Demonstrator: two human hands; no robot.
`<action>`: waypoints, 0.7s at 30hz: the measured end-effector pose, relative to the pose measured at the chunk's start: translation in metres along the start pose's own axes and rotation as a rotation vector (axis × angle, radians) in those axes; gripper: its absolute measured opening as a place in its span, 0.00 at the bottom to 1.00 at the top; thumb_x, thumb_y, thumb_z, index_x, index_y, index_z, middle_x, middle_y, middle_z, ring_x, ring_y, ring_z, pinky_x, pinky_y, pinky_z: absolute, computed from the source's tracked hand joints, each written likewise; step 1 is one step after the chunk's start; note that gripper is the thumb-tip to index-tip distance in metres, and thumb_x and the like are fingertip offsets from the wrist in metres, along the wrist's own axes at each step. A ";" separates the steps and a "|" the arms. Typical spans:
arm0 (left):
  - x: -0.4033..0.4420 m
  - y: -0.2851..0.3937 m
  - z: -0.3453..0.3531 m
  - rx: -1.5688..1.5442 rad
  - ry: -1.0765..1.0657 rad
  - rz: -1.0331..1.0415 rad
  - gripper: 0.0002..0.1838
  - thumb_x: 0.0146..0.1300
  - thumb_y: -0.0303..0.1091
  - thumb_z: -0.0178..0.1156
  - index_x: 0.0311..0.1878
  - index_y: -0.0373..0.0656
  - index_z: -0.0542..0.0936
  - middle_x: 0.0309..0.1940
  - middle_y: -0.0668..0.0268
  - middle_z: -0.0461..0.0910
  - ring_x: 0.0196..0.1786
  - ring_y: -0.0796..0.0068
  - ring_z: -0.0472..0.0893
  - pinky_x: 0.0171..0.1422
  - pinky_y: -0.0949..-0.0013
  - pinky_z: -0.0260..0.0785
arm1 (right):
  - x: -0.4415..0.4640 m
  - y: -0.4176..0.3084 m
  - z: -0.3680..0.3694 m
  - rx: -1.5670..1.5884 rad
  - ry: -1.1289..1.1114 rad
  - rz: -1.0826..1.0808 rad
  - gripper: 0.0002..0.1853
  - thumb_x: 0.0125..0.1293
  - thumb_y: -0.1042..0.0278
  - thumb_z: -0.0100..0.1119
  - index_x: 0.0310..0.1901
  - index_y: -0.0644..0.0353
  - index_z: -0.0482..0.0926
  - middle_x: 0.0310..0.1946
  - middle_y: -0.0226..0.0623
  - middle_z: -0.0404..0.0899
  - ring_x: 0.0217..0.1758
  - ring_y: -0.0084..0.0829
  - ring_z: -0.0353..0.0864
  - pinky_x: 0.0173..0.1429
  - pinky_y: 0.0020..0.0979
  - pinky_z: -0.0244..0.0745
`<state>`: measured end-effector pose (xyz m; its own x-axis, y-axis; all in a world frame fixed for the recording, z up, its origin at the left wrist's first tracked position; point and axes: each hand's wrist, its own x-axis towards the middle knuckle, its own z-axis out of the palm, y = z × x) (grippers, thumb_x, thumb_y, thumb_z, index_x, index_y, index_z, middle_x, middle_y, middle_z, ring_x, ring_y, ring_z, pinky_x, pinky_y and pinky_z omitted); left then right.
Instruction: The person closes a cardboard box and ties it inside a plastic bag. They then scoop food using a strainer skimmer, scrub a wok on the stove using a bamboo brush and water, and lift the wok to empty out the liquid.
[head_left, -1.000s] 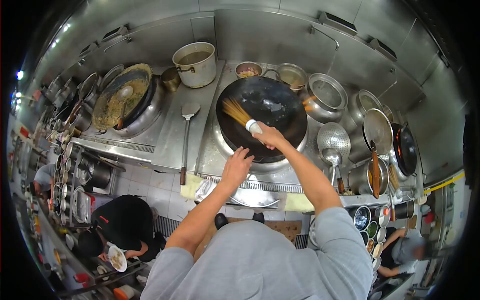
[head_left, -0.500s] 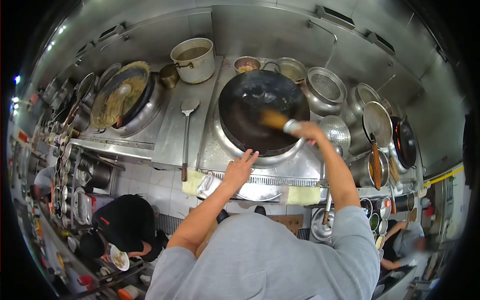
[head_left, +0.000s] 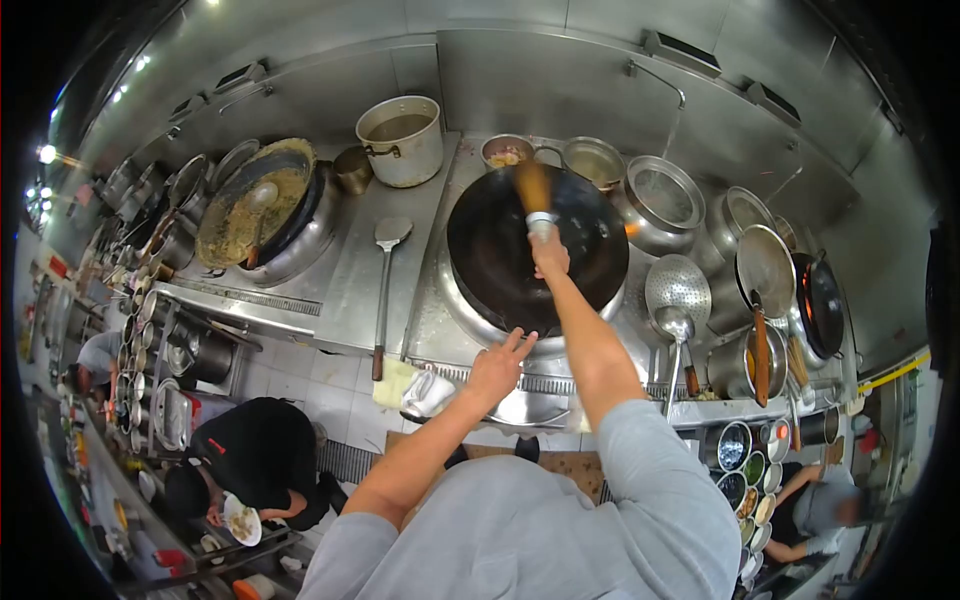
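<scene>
A large dark wok (head_left: 500, 265) sits tilted over the burner ring in front of me. My right hand (head_left: 549, 255) is closed round the pale handle of a bamboo wok brush (head_left: 535, 190). The brush's tan bristles, a little blurred, point away from me at the wok's far side; whether they touch the metal I cannot tell. My left hand (head_left: 494, 369) is at the wok's near rim, with two fingers stretched out and apart at the edge. Its thumb and other fingers are partly hidden.
A long-handled wok spatula (head_left: 387, 270) lies to the left. A perforated skimmer (head_left: 678, 295) rests to the right. Behind the wok stand a small bowl (head_left: 508, 150) and metal pots (head_left: 664, 190). A tall pot (head_left: 402, 140) stands at back left. A person in black (head_left: 255, 450) bends behind at left.
My right hand has swung the brush from the wok's right side to its far side, turning the bristles away from me. My left hand stays by the near rim. The camera view has shifted slightly.
</scene>
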<state>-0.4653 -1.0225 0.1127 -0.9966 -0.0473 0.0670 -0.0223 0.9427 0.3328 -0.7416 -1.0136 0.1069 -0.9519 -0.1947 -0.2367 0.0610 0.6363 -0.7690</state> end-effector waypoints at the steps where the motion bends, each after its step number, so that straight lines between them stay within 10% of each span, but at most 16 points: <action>1: 0.003 -0.003 -0.002 0.005 0.004 -0.004 0.38 0.59 0.32 0.64 0.74 0.53 0.64 0.70 0.59 0.66 0.51 0.55 0.82 0.53 0.53 0.79 | 0.000 -0.005 0.016 0.307 0.112 0.136 0.33 0.66 0.46 0.58 0.68 0.49 0.61 0.32 0.43 0.82 0.20 0.34 0.82 0.22 0.35 0.84; 5: 0.001 0.001 -0.005 0.033 -0.057 -0.034 0.36 0.62 0.33 0.63 0.75 0.53 0.64 0.71 0.60 0.66 0.51 0.56 0.82 0.54 0.52 0.78 | -0.013 0.003 0.044 0.264 -0.054 0.117 0.31 0.65 0.47 0.60 0.64 0.53 0.63 0.35 0.46 0.82 0.19 0.35 0.82 0.21 0.36 0.84; 7: 0.004 -0.003 0.001 0.053 -0.032 -0.017 0.36 0.62 0.33 0.62 0.75 0.53 0.64 0.70 0.60 0.66 0.52 0.56 0.82 0.54 0.52 0.78 | -0.007 0.036 0.022 -0.506 0.049 -0.573 0.35 0.62 0.43 0.62 0.66 0.52 0.64 0.39 0.52 0.84 0.27 0.41 0.87 0.24 0.37 0.84; 9: 0.002 -0.003 0.007 0.053 0.007 -0.002 0.36 0.62 0.32 0.62 0.75 0.53 0.64 0.70 0.59 0.66 0.51 0.56 0.81 0.53 0.52 0.78 | -0.003 0.031 -0.036 -0.276 -0.053 0.036 0.37 0.64 0.42 0.60 0.70 0.48 0.61 0.41 0.54 0.84 0.35 0.47 0.88 0.29 0.40 0.85; 11: 0.006 -0.004 0.009 0.075 0.003 -0.028 0.37 0.61 0.32 0.62 0.75 0.53 0.64 0.70 0.59 0.66 0.50 0.57 0.81 0.51 0.52 0.79 | -0.002 0.049 -0.041 -0.082 0.355 0.003 0.37 0.65 0.41 0.60 0.69 0.51 0.60 0.49 0.59 0.82 0.49 0.62 0.83 0.54 0.55 0.75; 15: 0.009 -0.009 0.023 0.223 0.056 0.022 0.39 0.59 0.32 0.63 0.75 0.54 0.64 0.70 0.61 0.66 0.47 0.59 0.81 0.46 0.55 0.80 | -0.011 0.021 -0.014 -0.335 -0.032 0.054 0.32 0.66 0.44 0.59 0.65 0.51 0.62 0.33 0.46 0.85 0.27 0.40 0.87 0.23 0.36 0.83; 21: 0.025 -0.021 0.038 0.217 0.002 -0.017 0.38 0.59 0.33 0.62 0.74 0.55 0.64 0.68 0.65 0.67 0.55 0.61 0.77 0.48 0.55 0.78 | -0.084 0.031 -0.063 -0.199 -0.552 -0.127 0.39 0.59 0.39 0.65 0.69 0.47 0.66 0.37 0.40 0.84 0.21 0.31 0.82 0.20 0.31 0.78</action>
<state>-0.4927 -1.0313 0.0719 -0.9958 -0.0641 0.0650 -0.0557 0.9908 0.1233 -0.6781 -0.9309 0.1403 -0.6479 -0.6033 -0.4651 -0.1506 0.6999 -0.6982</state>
